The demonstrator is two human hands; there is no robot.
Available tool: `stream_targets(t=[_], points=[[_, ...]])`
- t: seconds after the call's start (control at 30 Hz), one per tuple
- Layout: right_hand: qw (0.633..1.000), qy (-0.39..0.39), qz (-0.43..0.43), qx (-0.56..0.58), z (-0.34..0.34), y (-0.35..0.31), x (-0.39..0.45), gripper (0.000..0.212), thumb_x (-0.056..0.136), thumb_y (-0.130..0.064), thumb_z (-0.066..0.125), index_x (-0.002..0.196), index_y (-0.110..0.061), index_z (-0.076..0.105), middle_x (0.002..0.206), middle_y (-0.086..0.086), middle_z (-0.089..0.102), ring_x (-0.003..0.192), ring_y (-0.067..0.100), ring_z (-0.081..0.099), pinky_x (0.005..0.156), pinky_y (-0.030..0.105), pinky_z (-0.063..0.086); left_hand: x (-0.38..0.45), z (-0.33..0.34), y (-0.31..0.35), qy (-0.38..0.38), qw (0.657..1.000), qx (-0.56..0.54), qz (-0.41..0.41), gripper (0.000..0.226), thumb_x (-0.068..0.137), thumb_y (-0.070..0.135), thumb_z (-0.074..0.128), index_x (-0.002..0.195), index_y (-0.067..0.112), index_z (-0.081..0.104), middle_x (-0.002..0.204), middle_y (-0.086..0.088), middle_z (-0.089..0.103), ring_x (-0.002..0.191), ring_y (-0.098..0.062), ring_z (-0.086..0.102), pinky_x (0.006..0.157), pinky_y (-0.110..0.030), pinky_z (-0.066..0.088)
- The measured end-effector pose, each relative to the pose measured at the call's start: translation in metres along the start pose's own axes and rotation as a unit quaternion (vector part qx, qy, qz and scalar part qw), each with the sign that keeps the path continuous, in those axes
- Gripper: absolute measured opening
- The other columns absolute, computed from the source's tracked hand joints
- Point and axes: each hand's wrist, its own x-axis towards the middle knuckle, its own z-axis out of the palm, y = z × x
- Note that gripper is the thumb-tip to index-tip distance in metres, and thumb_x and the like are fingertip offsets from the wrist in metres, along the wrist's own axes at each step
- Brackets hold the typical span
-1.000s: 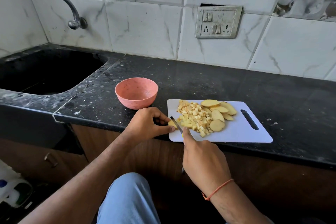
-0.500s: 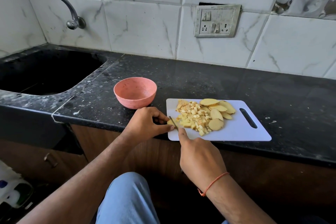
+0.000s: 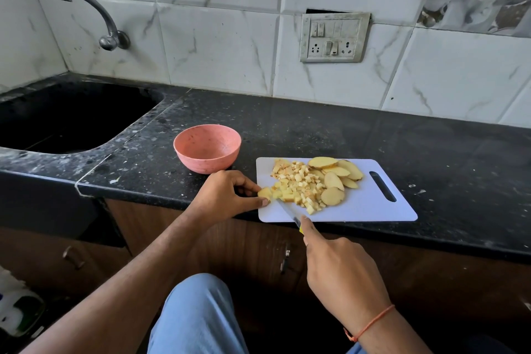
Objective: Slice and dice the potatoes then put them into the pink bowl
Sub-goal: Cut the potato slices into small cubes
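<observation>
A white cutting board lies at the counter's front edge. On it sit a heap of diced potato and several potato slices to its right. At the board's left edge my left hand pinches a small potato piece between thumb and fingers. My right hand grips a knife by its handle, index finger along the top, with the blade angled toward that piece. The pink bowl stands empty just left of the board.
A dark sink with a wall tap sits at the left. A switch and socket plate is on the tiled wall. Black countertop stretches right of the board. My knee in blue cloth is below the counter.
The knife and my right hand have shifted slightly back and right along the held piece. My left hand keeps its pinch at the board's left edge.
</observation>
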Motion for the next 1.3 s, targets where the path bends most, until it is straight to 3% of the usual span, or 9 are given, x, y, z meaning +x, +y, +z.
stream_targets(t=[0.2,0.47,0.67,0.9,1.03,1.17,1.3], points=[[0.999,0.031,-0.001,0.04,0.005,-0.007,0.006,0.058,0.11,-0.032,0.036,0.165,-0.035,0.017,0.063,-0.008,0.048,0.051,0.009,0.045,0.044,0.023,0.026,-0.002,-0.001,0.001,-0.006,1.0,0.0,0.007,0.032,0.071,0.047,0.096,0.097,0.032,0.085,0.089,0.023,0.073,0.083,-0.005,0.069,0.066,-0.018,0.054],[0.999,0.043,-0.007,0.017,0.005,-0.011,0.02,0.059,0.11,-0.029,0.037,0.165,-0.031,0.018,0.067,-0.008,0.053,0.058,0.01,0.052,0.048,0.025,0.033,-0.003,0.0,0.001,0.009,1.0,-0.009,0.0,0.032,0.067,0.051,0.097,0.09,0.032,0.084,0.088,0.018,0.074,0.081,-0.006,0.069,0.064,-0.019,0.054],[0.999,0.039,0.011,0.002,0.008,-0.011,0.026,0.059,0.109,-0.025,0.037,0.165,-0.03,0.018,0.071,-0.007,0.052,0.063,0.011,0.051,0.044,0.023,0.023,-0.003,-0.001,0.0,0.004,1.0,-0.007,0.001,0.03,0.068,0.052,0.096,0.088,0.034,0.083,0.089,0.018,0.074,0.082,-0.007,0.069,0.064,-0.022,0.055],[0.999,0.034,-0.01,0.006,0.009,-0.016,0.031,0.058,0.109,-0.025,0.037,0.165,-0.029,0.021,0.078,-0.004,0.057,0.068,0.015,0.055,0.05,0.027,0.032,-0.004,-0.002,0.001,-0.007,1.0,-0.009,0.009,0.027,0.07,0.051,0.095,0.09,0.036,0.084,0.091,0.018,0.074,0.083,-0.008,0.069,0.066,-0.027,0.058],[0.999,0.045,-0.009,-0.002,0.008,-0.015,0.035,0.058,0.109,-0.026,0.038,0.164,-0.03,0.02,0.079,-0.003,0.06,0.066,0.013,0.054,0.048,0.023,0.028,-0.003,-0.001,0.0,-0.002,1.0,-0.012,0.008,0.027,0.07,0.049,0.096,0.09,0.035,0.084,0.09,0.018,0.074,0.082,-0.007,0.069,0.066,-0.024,0.056],[0.999,0.035,-0.017,-0.008,0.012,-0.019,0.035,0.058,0.109,-0.025,0.037,0.164,-0.029,0.021,0.08,-0.001,0.06,0.069,0.016,0.056,0.054,0.029,0.037,-0.003,-0.002,0.0,-0.002,1.0,-0.01,0.014,0.025,0.071,0.047,0.096,0.09,0.036,0.084,0.09,0.017,0.074,0.082,-0.007,0.068,0.066,-0.022,0.055],[0.998,0.056,-0.013,-0.009,0.011,-0.014,0.039,0.057,0.109,-0.025,0.038,0.164,-0.028,0.023,0.085,-0.002,0.066,0.068,0.014,0.053,0.047,0.024,0.024,-0.003,-0.002,0.001,-0.001,1.0,-0.01,0.016,0.026,0.072,0.046,0.096,0.091,0.035,0.084,0.09,0.017,0.075,0.083,-0.006,0.069,0.067,-0.022,0.056]])
